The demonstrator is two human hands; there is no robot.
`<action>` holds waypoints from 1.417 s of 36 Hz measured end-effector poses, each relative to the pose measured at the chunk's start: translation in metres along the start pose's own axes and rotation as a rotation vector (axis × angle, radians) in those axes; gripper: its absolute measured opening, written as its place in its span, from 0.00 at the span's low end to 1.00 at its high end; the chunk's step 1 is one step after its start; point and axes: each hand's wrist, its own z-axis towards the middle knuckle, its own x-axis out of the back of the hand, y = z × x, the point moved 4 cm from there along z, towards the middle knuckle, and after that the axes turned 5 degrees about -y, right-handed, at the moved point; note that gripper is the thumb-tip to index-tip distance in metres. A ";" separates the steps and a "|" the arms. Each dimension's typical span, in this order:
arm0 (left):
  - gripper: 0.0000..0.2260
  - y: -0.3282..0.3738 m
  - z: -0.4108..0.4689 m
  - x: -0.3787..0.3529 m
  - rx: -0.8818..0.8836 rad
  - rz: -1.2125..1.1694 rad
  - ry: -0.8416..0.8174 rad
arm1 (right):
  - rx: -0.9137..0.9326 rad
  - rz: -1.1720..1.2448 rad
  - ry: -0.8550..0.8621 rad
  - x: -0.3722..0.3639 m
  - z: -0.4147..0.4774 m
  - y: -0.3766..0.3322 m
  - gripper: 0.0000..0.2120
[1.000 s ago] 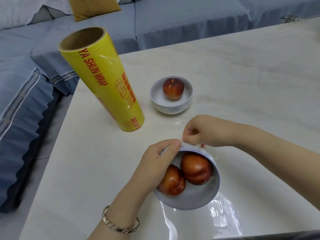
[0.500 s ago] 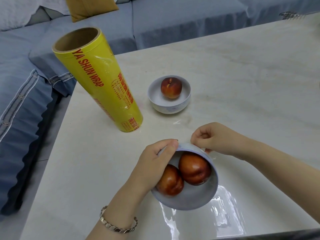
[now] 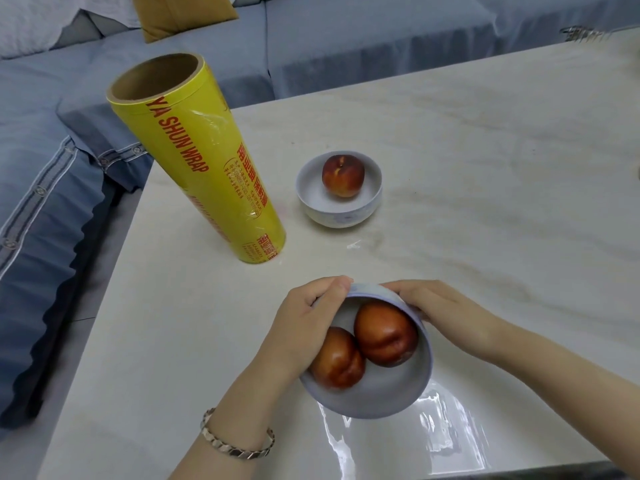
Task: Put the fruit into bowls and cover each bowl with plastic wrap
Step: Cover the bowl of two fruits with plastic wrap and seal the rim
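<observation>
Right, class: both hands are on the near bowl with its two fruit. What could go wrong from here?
1. The left hand and right hand grip only the far rim of the bowl; it could tip and spill its fruit.
2. The wrap lies creased on the table; it may stick to itself and seal badly.
3. The roll stands tall near the table's edge; a knock could topple it.
</observation>
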 end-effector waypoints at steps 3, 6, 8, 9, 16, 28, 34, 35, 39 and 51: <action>0.12 0.000 0.002 0.004 -0.002 0.039 0.022 | -0.111 0.182 0.039 0.002 -0.009 0.012 0.22; 0.16 0.002 0.006 0.008 0.001 0.093 0.012 | -0.080 0.161 0.192 0.011 -0.017 0.015 0.17; 0.18 0.004 0.009 0.011 0.008 0.135 0.000 | -0.046 0.110 0.272 0.014 -0.019 0.010 0.08; 0.17 0.005 0.012 0.012 0.016 0.149 -0.003 | -0.031 0.098 0.286 0.015 -0.018 0.007 0.06; 0.16 0.003 0.017 0.011 0.084 0.168 0.072 | -0.106 0.009 0.256 0.020 0.000 -0.006 0.05; 0.13 -0.004 0.016 0.012 0.032 0.196 0.070 | -0.192 0.049 0.132 0.020 0.008 -0.018 0.13; 0.14 0.000 0.013 0.008 -0.024 0.186 0.068 | -0.486 0.258 -0.001 0.023 0.019 -0.010 0.15; 0.13 0.000 0.013 0.006 -0.029 0.187 0.065 | -0.540 0.250 -0.022 0.024 0.020 -0.010 0.15; 0.13 0.001 0.015 0.006 -0.036 0.195 0.068 | -0.638 0.215 -0.143 0.025 0.025 -0.016 0.20; 0.16 -0.003 0.013 0.010 -0.062 0.205 0.055 | -0.173 0.357 0.422 0.006 0.036 -0.004 0.15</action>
